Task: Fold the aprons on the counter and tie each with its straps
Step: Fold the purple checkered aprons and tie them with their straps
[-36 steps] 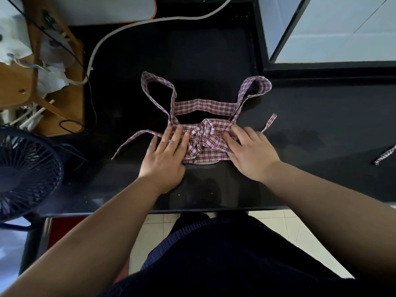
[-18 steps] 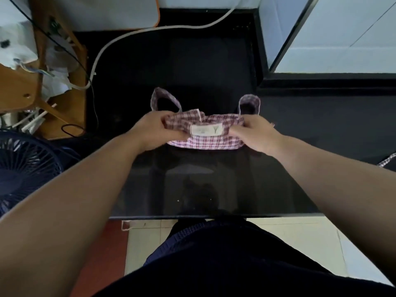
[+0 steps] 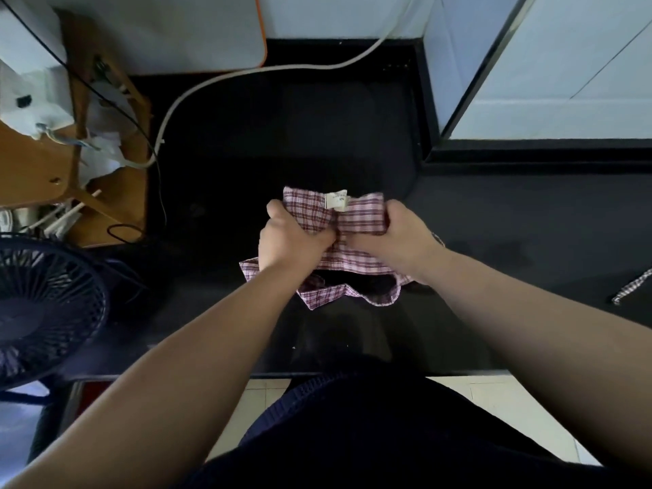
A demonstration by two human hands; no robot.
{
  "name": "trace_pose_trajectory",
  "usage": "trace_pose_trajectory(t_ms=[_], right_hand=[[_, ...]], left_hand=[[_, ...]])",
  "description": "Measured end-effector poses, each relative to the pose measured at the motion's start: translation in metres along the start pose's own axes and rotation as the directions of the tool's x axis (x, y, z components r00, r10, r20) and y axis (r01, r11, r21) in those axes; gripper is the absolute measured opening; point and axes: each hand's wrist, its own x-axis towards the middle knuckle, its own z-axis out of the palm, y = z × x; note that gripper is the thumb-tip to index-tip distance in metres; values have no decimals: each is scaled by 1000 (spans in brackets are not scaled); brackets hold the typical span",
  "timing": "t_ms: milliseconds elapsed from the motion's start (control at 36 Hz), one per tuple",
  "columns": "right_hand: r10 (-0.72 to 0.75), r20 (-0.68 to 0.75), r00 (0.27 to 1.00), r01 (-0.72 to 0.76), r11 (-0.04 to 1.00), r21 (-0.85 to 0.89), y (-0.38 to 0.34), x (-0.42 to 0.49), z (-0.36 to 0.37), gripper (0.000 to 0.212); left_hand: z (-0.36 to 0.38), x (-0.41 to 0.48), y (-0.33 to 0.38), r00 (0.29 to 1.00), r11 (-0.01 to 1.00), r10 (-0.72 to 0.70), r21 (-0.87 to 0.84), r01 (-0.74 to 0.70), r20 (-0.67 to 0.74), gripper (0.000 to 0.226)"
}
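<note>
A folded red-and-white plaid apron [image 3: 356, 215] with a white label on its far edge is held above the black counter [image 3: 511, 220]. My left hand [image 3: 287, 238] grips its left part with curled fingers. My right hand [image 3: 397, 234] grips its right part. Plaid straps [image 3: 338, 294] hang in loops below the bundle, toward me. Both hands hide the middle of the fold.
A strap end of another plaid apron [image 3: 631, 285] lies at the counter's right edge. A black fan [image 3: 42, 308] stands at the left. A wooden shelf with clutter [image 3: 70, 164] and a white hose [image 3: 247, 75] sit behind. A raised ledge [image 3: 529, 153] runs at the back right.
The hands went from pressing the knotted apron flat to lifting and flipping it. The label now faces up at the far edge, and the straps hang on the near side.
</note>
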Motion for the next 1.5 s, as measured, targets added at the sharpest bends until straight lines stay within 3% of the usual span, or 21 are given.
trace_pose_trajectory(t_ms=[111,222,306,417,528,639,722,861,1000,1083,1222,1306,1417,1500], right_hand=[[-1,-65,998,-7,993,-116,5,-1,9,45],[-2,-146,989,-29,976,-215,7,-5,5,45],[-30,-71,997,14,975,-220,-5,-11,9,42],[-32,180,983,83,956,-280,-18,-18,13,21],[-12,149,989,71,912,-403,-14,-9,0,17],[-10,115,993,64,876,-478,-10,-1,2,20],[-8,105,994,62,853,-518,-10,-3,5,27],[5,204,979,103,852,-513,-9,-3,3,19],[63,253,966,107,789,-605,-16,-1,-8,37],[89,275,957,130,718,-684,-21,-1,-10,40],[130,360,924,140,761,-634,-26,-6,-16,27],[145,256,956,19,838,-546,-26,-9,-23,58],[182,269,946,-58,910,-410,-21,-5,-23,85],[216,268,939,-126,941,-316,-17,0,-25,90]], left_hand=[[11,-7,1,999,996,36,84,-34,-20,63],[18,-15,1,981,990,47,124,-71,188,57],[19,-16,0,986,970,49,227,-85,161,48],[14,-12,-1,983,935,66,334,-122,172,43],[1,-12,2,901,948,147,202,-246,408,57],[-7,-13,4,876,961,195,95,-261,442,30],[-7,-16,4,887,942,232,134,-306,400,19],[-7,-9,7,893,940,188,190,-285,408,13],[-14,-6,14,836,912,95,290,-291,540,34],[-15,-5,19,831,870,74,371,-324,552,28],[-17,-2,23,839,793,100,466,-392,536,30],[-21,0,21,841,833,102,416,-364,531,38],[-28,1,18,845,967,73,171,-190,529,32],[-33,2,15,845,967,101,146,-207,526,22]])
